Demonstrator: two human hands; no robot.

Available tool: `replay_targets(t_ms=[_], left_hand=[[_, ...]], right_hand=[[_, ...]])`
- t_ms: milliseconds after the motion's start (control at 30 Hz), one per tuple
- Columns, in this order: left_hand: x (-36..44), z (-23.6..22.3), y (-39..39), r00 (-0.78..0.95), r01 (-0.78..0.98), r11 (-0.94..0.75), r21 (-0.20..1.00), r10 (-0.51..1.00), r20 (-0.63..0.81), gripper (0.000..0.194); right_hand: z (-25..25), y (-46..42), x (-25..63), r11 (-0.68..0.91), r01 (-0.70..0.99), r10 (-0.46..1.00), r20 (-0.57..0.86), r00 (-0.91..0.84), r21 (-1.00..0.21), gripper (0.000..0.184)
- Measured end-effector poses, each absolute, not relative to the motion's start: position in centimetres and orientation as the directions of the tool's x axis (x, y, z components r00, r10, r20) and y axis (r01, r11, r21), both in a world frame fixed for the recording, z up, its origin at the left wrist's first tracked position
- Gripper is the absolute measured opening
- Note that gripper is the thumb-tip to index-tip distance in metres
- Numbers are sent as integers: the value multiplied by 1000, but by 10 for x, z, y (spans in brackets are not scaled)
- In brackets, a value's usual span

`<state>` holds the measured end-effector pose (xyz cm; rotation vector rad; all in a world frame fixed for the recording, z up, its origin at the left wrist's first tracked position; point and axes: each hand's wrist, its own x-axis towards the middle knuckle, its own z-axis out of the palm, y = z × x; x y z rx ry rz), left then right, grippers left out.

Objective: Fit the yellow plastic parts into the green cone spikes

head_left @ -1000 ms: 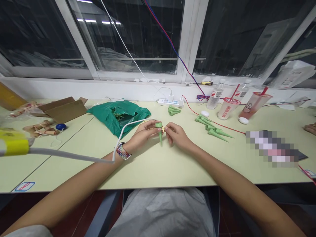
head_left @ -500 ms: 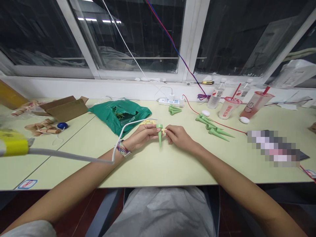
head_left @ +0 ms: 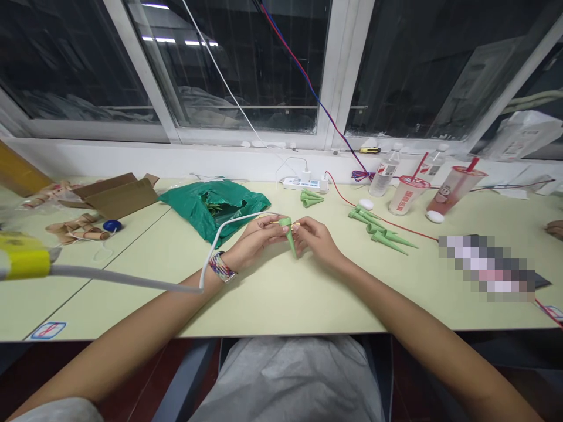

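Light green plastic spike (head_left: pixel 290 235) between left hand (head_left: pixel 255 239) and right hand (head_left: pixel 315 239); multicolour striped bracelet (head_left: pixel 221 267) on left wrist; dark green bag (head_left: pixel 215 205) beyond left hand; pale yellow-green counter (head_left: pixel 264 305) under hands.

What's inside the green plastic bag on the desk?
Through the torn opening of the green plastic bag, a tangle of small greenish-yellow pieces shows; the rest of the contents is hidden by the bag's folds.

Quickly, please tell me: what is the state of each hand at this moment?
Left hand: closed, holding the green plastic spike near its top.
Right hand: closed at the spike; whether it grips cannot be told.
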<state>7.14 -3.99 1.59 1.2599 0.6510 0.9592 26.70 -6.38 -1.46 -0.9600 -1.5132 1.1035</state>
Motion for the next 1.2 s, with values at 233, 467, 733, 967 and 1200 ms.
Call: replay_targets(t_ms=[233,467,733,967,1200], left_hand=[[75,4,-40,365,-281,28,959,927,80,44],[72,-4,-34,285,34,-172,984,946,156,47],[62,2,-26,316,69,-243,968,925,210,34],[47,4,-6,206,233,-427,874,900,385,21],[48,5,-9,237,202,-423,884,896,374,21]], right_hand=[[-26,-59,264,344,234,938,344,-43,-909,43],[-28,-42,302,534,792,785,522,-334,-297,12],[-36,28,353,216,974,894,417,-166,-75,29],[-35,60,350,126,990,908,395,-142,65,35],[-30,64,342,53,992,942,325,-87,112,36]])
